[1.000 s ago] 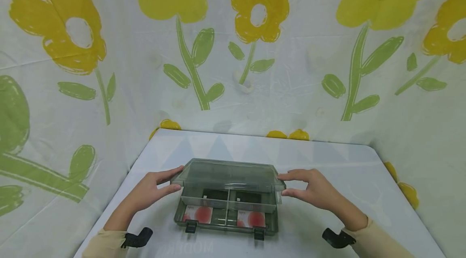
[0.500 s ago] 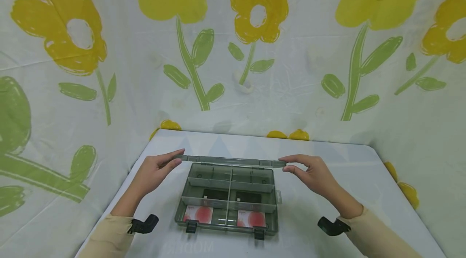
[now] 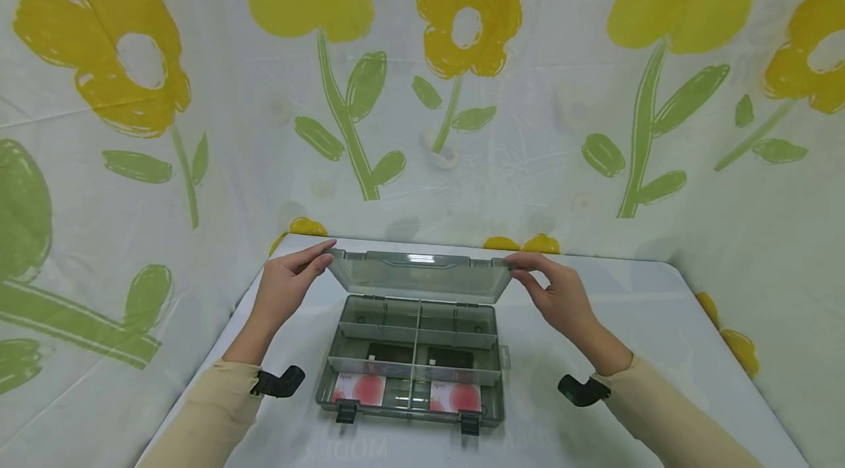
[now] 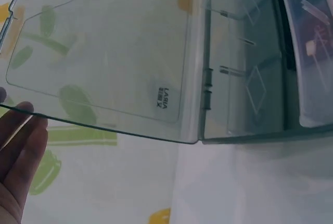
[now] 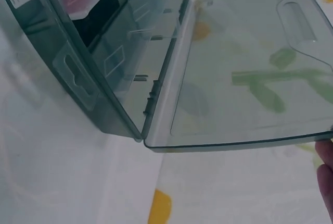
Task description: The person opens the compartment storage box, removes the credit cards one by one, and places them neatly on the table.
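A smoky clear plastic compartment box (image 3: pixel 409 417) lies on the table, its hinged lid (image 3: pixel 422 277) tilted up along the back edge. My left hand (image 3: pixel 284 288) pinches the lid's left corner between fingers and thumb. At the opposite corner, my right hand (image 3: pixel 561 299) grips the lid the same way. Inside the front row sit two white cards with red circles, a left card (image 3: pixel 363 389) and a right card (image 3: pixel 455 397). Dark flat pieces (image 3: pixel 452 359) lie in the middle row. The left wrist view shows printed lettering on the lid (image 4: pixel 114 62).
Two dark latches, a left one (image 3: pixel 346 411) and a right one (image 3: pixel 470 423), hang at the box's front. A white table (image 3: pixel 634 351) surrounds the box. Behind it hangs a white cloth (image 3: pixel 541 160) with yellow flowers.
Both hands have swung the lid up and back, from tilted over the box, through edge-on, to leaning away behind it. The compartments are now uncovered; the box base stays put.
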`<state>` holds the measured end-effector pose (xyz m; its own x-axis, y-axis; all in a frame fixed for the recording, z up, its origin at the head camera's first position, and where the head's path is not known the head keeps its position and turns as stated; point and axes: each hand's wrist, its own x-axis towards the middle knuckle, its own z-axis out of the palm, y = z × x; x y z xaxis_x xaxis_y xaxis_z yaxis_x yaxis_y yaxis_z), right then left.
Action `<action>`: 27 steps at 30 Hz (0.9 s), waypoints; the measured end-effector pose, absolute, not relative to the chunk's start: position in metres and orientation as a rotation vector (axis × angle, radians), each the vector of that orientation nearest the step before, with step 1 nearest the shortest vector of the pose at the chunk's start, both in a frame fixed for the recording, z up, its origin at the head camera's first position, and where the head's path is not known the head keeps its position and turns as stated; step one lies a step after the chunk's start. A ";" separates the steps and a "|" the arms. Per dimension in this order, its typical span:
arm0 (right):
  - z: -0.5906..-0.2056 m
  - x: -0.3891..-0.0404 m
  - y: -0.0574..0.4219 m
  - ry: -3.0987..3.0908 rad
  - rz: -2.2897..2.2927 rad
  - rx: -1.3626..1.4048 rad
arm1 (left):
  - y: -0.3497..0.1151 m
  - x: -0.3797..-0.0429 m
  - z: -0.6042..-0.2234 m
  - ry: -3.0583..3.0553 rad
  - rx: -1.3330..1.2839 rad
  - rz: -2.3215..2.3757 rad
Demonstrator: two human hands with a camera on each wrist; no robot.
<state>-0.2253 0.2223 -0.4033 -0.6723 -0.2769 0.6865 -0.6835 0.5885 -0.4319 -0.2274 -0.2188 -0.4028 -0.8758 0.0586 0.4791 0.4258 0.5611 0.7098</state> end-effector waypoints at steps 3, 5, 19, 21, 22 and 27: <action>-0.407 -0.231 0.220 -2.219 0.917 0.753 | -0.214 -0.232 -0.399 -2.344 -0.379 -1.287; -0.409 -0.234 0.217 -2.201 0.909 0.733 | -0.211 -0.236 -0.397 -2.317 -0.361 -1.318; -0.434 -0.256 0.204 -2.188 0.920 0.666 | -0.194 -0.256 -0.410 -2.304 -0.280 -1.272; -0.436 -0.259 0.203 -2.194 0.928 0.655 | -0.194 -0.258 -0.415 -2.340 -0.285 -1.308; -0.438 -0.260 0.202 -2.196 0.931 0.650 | -0.194 -0.259 -0.417 -2.356 -0.288 -1.337; -0.448 -0.264 0.200 -2.249 0.892 0.606 | -0.196 -0.263 -0.431 -2.466 -0.299 -1.469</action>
<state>-0.2643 0.2004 -0.4478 -0.6915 -0.1780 0.7001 -0.6097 0.6637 -0.4334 -0.2630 -0.1957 -0.4312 -0.9464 0.0458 0.3197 0.3030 0.4690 0.8296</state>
